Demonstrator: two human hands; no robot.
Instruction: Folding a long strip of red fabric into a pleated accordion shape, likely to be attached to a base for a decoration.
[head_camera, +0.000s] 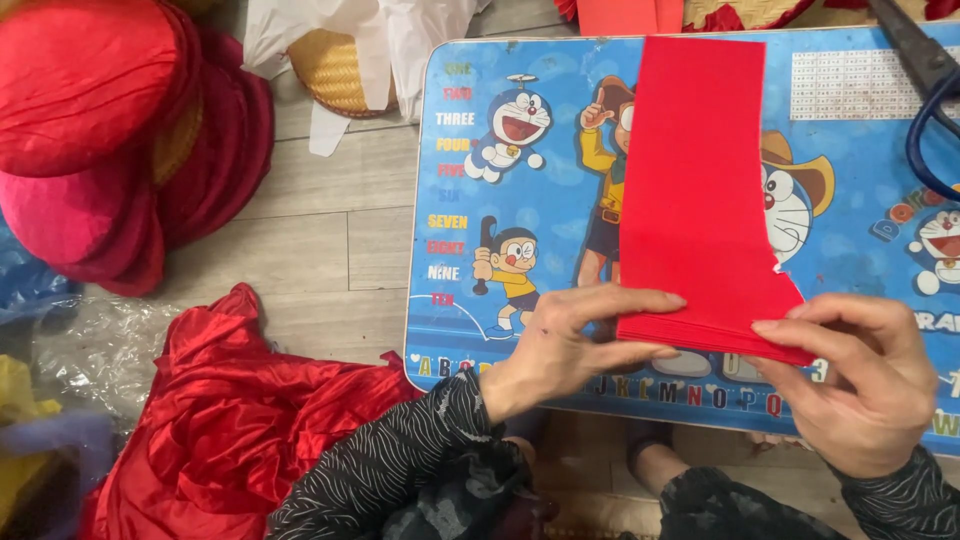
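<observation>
A stack of red paper sheets (695, 190) lies lengthwise on a small blue cartoon-printed table (520, 200), its near end lifted off the surface. My left hand (565, 345) pinches the near left corner of the stack, thumb under and fingers on top. My right hand (860, 385) grips the near right corner the same way. Both forearms wear dark patterned sleeves. The stack's right edge curves and has a small notch about halfway along.
Dark-handled scissors (925, 85) lie at the table's far right corner. Red satin cloth (235, 420) is heaped on the wood floor at left, red round cushions (110, 130) beyond it. A woven hat (330, 70) under white plastic sits past the table's far left edge.
</observation>
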